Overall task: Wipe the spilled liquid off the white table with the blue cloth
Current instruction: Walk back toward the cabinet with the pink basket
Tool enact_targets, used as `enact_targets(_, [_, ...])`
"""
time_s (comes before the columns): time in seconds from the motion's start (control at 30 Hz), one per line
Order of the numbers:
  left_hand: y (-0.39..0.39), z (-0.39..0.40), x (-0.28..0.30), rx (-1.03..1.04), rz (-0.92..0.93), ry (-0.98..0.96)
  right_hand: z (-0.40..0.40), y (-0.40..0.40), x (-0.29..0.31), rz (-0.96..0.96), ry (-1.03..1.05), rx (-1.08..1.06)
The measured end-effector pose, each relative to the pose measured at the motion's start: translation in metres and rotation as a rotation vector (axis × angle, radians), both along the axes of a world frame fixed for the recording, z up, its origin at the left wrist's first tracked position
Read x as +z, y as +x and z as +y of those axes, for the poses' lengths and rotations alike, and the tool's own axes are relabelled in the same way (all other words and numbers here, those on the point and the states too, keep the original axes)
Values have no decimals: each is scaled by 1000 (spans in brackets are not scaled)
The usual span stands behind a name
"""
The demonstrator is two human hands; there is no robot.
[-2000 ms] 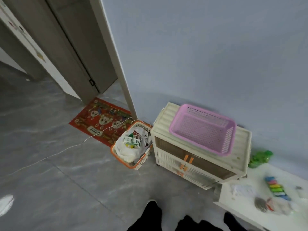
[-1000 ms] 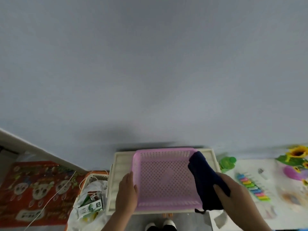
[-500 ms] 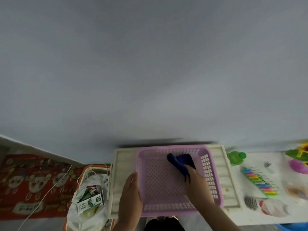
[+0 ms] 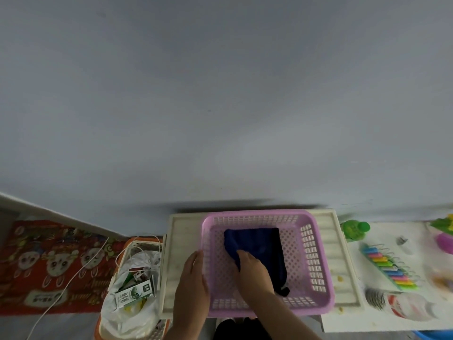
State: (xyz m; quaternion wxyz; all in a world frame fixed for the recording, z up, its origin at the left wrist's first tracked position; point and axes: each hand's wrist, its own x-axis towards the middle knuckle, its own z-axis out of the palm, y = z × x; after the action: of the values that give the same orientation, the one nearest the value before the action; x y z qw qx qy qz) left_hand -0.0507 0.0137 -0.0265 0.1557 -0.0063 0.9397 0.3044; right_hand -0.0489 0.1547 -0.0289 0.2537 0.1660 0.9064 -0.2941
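Blue cloth in the pink basket, both hands at it

The blue cloth [image 4: 255, 251] lies flat on the floor of the pink basket [image 4: 316, 256], which sits on a cream cabinet [image 4: 176, 253] beside the white table [image 4: 367, 315]. The right hand [image 4: 252, 271] rests on the cloth's near left part, fingers bent onto the fabric; whether they pinch it I cannot tell. The left hand [image 4: 192, 283] lies with straight fingers against the basket's left wall

Both forearms are bare, no sleeves or jewellery showing on the left hand [image 4: 193, 278] or right hand [image 4: 252, 271]. Below the pink basket [image 4: 316, 263], dark clothing [image 4: 235, 328] shows.
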Motion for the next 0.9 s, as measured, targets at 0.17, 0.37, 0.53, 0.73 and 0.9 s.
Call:
enact_targets(0.17, [0,-2,0,-22,-2,-16,-2,5,-6,-62,-12,-13])
enact_targets(0.37, [0,-1,0,-28,-4,-45,1,9,-8,-88,-181,2])
enact_targets(0.53, [0,1,4,-32,1,-61,14,10,-4,-144,-241,114])
enact_targets(0.73, [2,5,12,-59,-24,-107,43,28,10,-137,-238,101])
enact_targets(0.9, [1,13,25,-57,-36,-200,82,49,28,-29,-288,-45])
